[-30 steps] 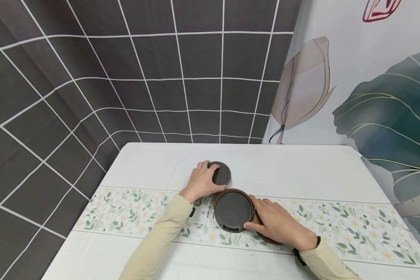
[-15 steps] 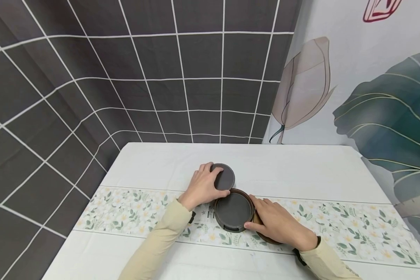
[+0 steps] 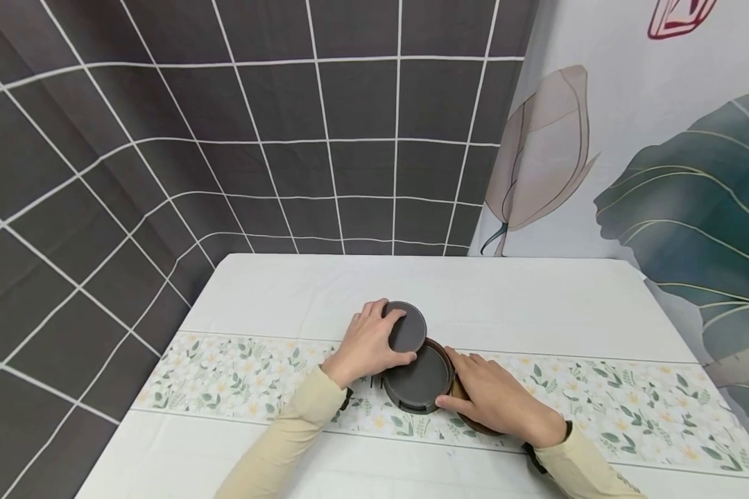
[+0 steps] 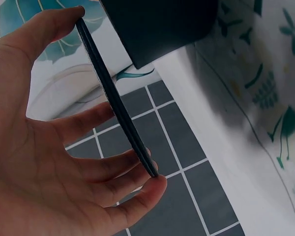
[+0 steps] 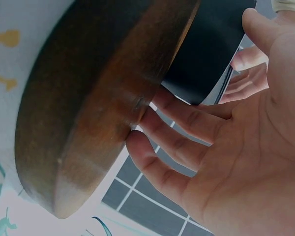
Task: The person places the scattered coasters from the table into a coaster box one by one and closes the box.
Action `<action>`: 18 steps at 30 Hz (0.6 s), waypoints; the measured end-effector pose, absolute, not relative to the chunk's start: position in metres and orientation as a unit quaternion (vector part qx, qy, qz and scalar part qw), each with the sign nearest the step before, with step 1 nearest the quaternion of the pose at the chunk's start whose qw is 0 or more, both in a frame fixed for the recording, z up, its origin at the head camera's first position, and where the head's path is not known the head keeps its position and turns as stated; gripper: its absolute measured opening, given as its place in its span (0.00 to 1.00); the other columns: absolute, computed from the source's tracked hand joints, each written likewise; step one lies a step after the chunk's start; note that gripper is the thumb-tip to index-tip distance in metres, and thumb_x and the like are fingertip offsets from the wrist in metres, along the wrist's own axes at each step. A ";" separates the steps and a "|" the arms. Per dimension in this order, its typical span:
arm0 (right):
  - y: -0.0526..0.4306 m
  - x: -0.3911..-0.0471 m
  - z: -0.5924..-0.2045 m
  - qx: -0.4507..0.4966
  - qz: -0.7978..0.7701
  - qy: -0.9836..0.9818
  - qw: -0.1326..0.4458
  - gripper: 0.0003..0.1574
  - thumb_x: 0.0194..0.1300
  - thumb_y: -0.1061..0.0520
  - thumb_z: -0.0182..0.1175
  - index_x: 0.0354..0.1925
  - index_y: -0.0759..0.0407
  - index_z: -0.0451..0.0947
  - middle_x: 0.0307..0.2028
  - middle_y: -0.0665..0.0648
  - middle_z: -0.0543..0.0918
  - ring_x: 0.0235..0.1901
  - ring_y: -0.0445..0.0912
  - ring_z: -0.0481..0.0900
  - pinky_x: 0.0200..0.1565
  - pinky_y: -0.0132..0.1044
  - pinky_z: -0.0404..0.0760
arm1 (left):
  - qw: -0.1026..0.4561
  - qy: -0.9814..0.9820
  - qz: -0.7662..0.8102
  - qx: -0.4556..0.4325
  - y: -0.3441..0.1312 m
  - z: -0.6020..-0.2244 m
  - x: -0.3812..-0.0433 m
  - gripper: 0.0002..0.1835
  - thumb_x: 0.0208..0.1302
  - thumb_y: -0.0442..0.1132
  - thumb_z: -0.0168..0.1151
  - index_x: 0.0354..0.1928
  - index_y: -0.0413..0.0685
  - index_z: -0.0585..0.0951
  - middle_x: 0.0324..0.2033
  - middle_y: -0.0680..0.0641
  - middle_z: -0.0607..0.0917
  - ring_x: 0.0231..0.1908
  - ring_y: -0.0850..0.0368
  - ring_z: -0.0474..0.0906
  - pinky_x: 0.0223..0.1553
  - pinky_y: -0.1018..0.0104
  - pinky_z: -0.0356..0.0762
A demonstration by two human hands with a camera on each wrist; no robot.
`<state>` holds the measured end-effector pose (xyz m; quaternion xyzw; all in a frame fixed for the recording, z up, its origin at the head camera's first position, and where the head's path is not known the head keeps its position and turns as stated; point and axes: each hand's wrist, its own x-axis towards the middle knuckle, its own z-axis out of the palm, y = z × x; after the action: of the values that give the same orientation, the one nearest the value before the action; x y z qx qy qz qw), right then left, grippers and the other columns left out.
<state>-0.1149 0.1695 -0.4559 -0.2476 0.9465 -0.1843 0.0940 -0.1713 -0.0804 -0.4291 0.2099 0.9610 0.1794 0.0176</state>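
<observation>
My left hand [image 3: 367,346] grips a thin round dark coaster [image 3: 408,327] by its edge, thumb on one side and fingers on the other. In the left wrist view the coaster [image 4: 115,101] shows edge-on, with a groove along its rim. The coaster overlaps the far left rim of a round dark holder [image 3: 417,378] with a brown edge. My right hand [image 3: 496,395] holds this holder at its right side, thumb near the front rim. In the right wrist view, fingertips touch a brown wooden-looking round base [image 5: 98,118], and the thumb lies by the holder's black wall [image 5: 206,54].
The holder stands on a white tablecloth [image 3: 256,291] with a floral band [image 3: 599,395] across it. Behind the table hangs a dark curtain [image 3: 349,104] with white grid lines. A leaf-printed light curtain [image 3: 562,208] hangs at the right.
My left hand has moved the coaster to the right and nearer, from behind the holder to over its far left rim. My right hand and the holder have stayed in place.
</observation>
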 end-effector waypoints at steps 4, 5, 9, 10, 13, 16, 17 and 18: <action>0.170 -0.115 -0.456 -0.250 -0.185 0.946 0.093 0.61 0.66 0.22 0.54 0.76 0.64 0.60 0.64 0.66 0.77 0.61 0.62 0.77 0.58 0.62 0.78 | 0.014 0.961 0.171 0.217 -0.078 -0.431 -0.168 0.41 0.57 0.62 0.73 0.68 0.52 0.76 0.70 0.34 0.68 0.69 0.40 0.65 0.64 0.45 0.71; 0.170 -0.115 -0.456 -0.249 -0.186 0.946 0.093 0.61 0.66 0.21 0.54 0.76 0.64 0.60 0.64 0.66 0.77 0.61 0.62 0.77 0.58 0.62 0.78 | 0.013 0.961 0.169 0.218 -0.077 -0.431 -0.167 0.41 0.56 0.62 0.73 0.68 0.52 0.76 0.70 0.34 0.69 0.69 0.41 0.65 0.63 0.45 0.71; 0.169 -0.115 -0.456 -0.247 -0.188 0.946 0.090 0.60 0.66 0.22 0.55 0.77 0.63 0.60 0.64 0.65 0.77 0.61 0.61 0.77 0.58 0.61 0.78 | 0.018 0.960 0.168 0.222 -0.075 -0.431 -0.164 0.41 0.56 0.62 0.73 0.68 0.52 0.76 0.70 0.35 0.69 0.70 0.41 0.65 0.64 0.46 0.71; 0.169 -0.115 -0.457 -0.246 -0.188 0.947 0.089 0.60 0.67 0.23 0.55 0.77 0.62 0.60 0.64 0.65 0.77 0.61 0.60 0.77 0.58 0.61 0.78 | 0.020 0.960 0.168 0.223 -0.074 -0.431 -0.163 0.41 0.56 0.62 0.73 0.68 0.52 0.76 0.71 0.35 0.68 0.70 0.41 0.64 0.65 0.46 0.71; 0.168 -0.114 -0.458 -0.246 -0.189 0.947 0.084 0.58 0.67 0.24 0.57 0.78 0.60 0.59 0.64 0.63 0.78 0.60 0.58 0.77 0.58 0.59 0.78 | 0.025 0.960 0.167 0.225 -0.072 -0.431 -0.160 0.41 0.56 0.62 0.73 0.69 0.53 0.76 0.71 0.35 0.68 0.70 0.41 0.64 0.66 0.46 0.70; 0.168 -0.114 -0.458 -0.248 -0.190 0.947 0.081 0.57 0.67 0.25 0.58 0.78 0.59 0.59 0.64 0.62 0.78 0.60 0.58 0.77 0.57 0.59 0.79 | 0.026 0.959 0.162 0.229 -0.070 -0.431 -0.157 0.41 0.56 0.63 0.73 0.69 0.53 0.76 0.71 0.36 0.69 0.70 0.42 0.65 0.66 0.46 0.71; 0.168 -0.114 -0.459 -0.249 -0.190 0.946 0.080 0.57 0.67 0.25 0.58 0.78 0.59 0.59 0.64 0.62 0.78 0.60 0.57 0.77 0.57 0.59 0.79 | 0.026 0.959 0.162 0.230 -0.069 -0.431 -0.156 0.41 0.56 0.63 0.73 0.69 0.53 0.76 0.70 0.36 0.69 0.69 0.42 0.65 0.66 0.47 0.71; 0.168 -0.114 -0.458 -0.249 -0.190 0.946 0.081 0.57 0.67 0.25 0.57 0.78 0.59 0.59 0.64 0.62 0.78 0.60 0.58 0.77 0.57 0.59 0.79 | 0.026 0.959 0.161 0.232 -0.068 -0.431 -0.154 0.41 0.55 0.63 0.73 0.69 0.53 0.76 0.70 0.36 0.69 0.69 0.42 0.65 0.66 0.47 0.71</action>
<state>-0.1144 0.1678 -0.4584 -0.2486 0.9463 -0.1902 0.0805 -0.1545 -0.0683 -0.4306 0.2322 0.9590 0.1606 0.0261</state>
